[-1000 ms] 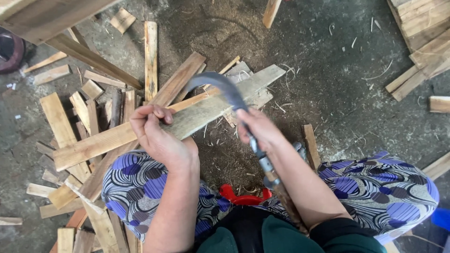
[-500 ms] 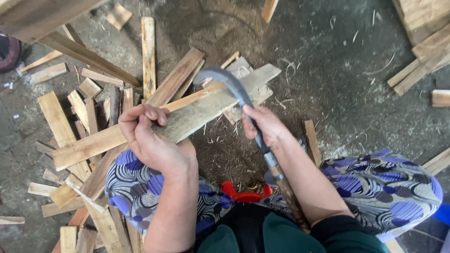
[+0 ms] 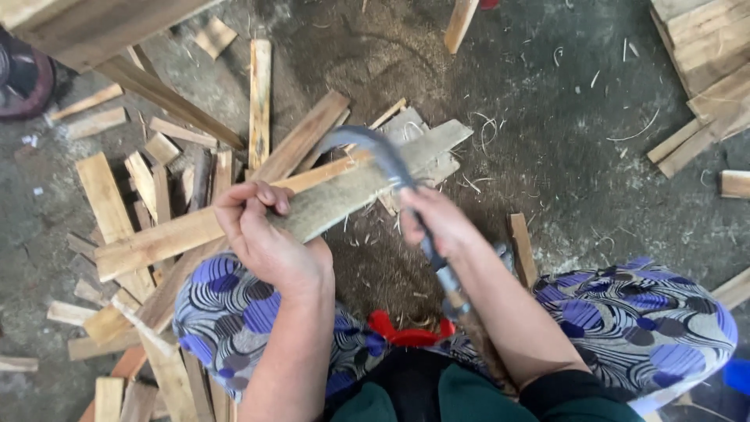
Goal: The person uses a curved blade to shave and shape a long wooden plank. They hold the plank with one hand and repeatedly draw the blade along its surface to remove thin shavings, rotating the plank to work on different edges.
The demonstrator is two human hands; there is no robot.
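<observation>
My left hand (image 3: 262, 234) grips the near end of a long grey wooden slat (image 3: 367, 184) that slants up to the right over the floor. My right hand (image 3: 437, 223) is closed around the handle of a curved sickle-like knife (image 3: 375, 148). Its dark blade arches over the slat's upper edge, close to the middle. The blade is blurred. My knees in blue patterned cloth (image 3: 234, 309) frame the bottom of the view.
A heap of short wooden offcuts (image 3: 133, 211) lies on the left. A stack of planks (image 3: 703, 55) sits at the top right. A small wood piece (image 3: 522, 246) lies by my right arm. Shavings scatter over the dirty concrete floor (image 3: 562, 133).
The knife blade has travelled along the slat, and my right hand has shifted slightly with it. My left hand keeps its grip on the slat's end.
</observation>
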